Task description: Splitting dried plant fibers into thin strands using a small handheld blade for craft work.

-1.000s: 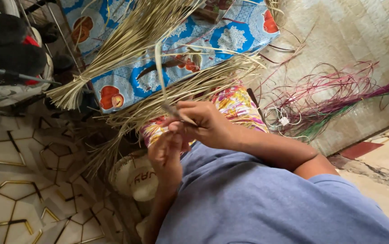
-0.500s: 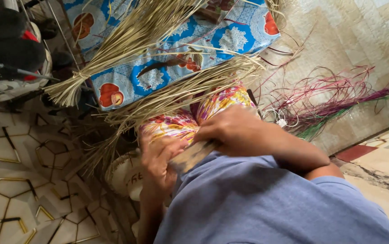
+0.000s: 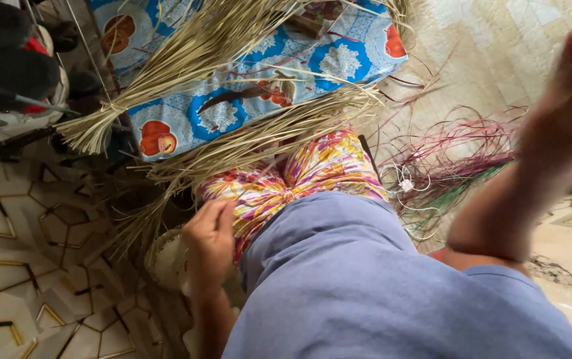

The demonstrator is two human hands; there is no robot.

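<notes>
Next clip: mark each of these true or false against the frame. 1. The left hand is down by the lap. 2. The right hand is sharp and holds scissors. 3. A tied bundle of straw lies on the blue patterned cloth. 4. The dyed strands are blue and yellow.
1. True: the left hand rests low beside the colourful lap fabric.
2. False: the right hand is raised and blurred; what it holds cannot be told.
3. True: the straw bundle lies across the blue cloth.
4. False: the dyed strands are red, pink and green.

Pale dried straw strips [image 3: 259, 143] lie fanned across the patterned lap.
</notes>
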